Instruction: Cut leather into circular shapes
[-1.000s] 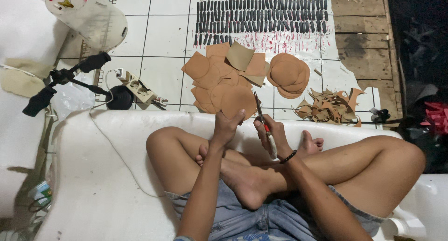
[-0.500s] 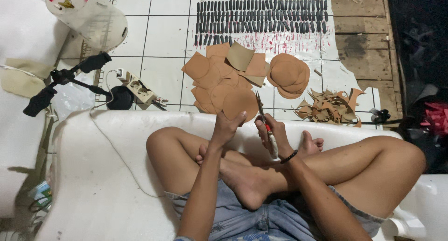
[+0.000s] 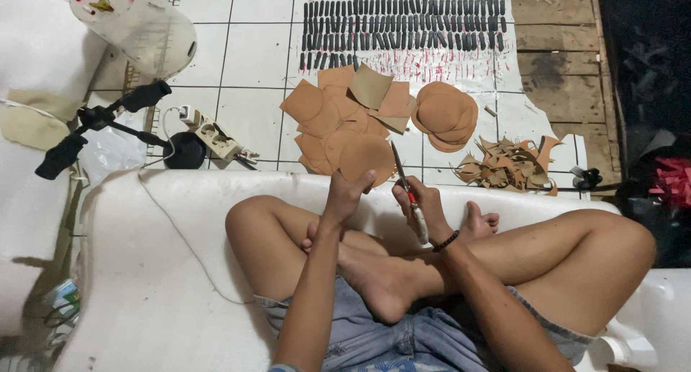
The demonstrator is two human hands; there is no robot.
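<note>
- Not much has moved in the last second, honestly. Your left hand (image 3: pixel 348 193) had the round tan piece (image 3: pixel 367 159) pinched at its lower edge a second ago, and it's the same pinch now, same height, just above your knees.
- The scissors (image 3: pixel 407 192) in your right hand (image 3: pixel 425 208) look a touch more upright than before, blades pointing up along the right edge of the piece. So I'd read this as mid-trim around the rim, with barely any progress between shots.
- Grip check: left fingers are closed on the tan piece, thumb one side and fingers the other. Right hand is wrapped around the scissor handles, which have a bit of red on them. Can't tell if the blades are parted or shut, too thin at this size.
- The piece itself: flat, stiff-looking, brown like leather or card, mostly a disc. It's held in the air in front of the heap of cut tan shapes (image 3: pixel 338 113) on the tiled floor, so the outlines blend together a bit.
- Around you: a neat stack of finished-looking discs (image 3: pixel 445 114) to the right of the heap, a pile of jagged offcuts (image 3: pixel 504 167) further right, and rows of small dark strips (image 3: pixel 403 23) laid out on a white sheet at the top.
- You're cross-legged on a white cushion (image 3: pixel 144 271), with a dark tripod (image 3: pixel 101 127) off to your left.
</note>
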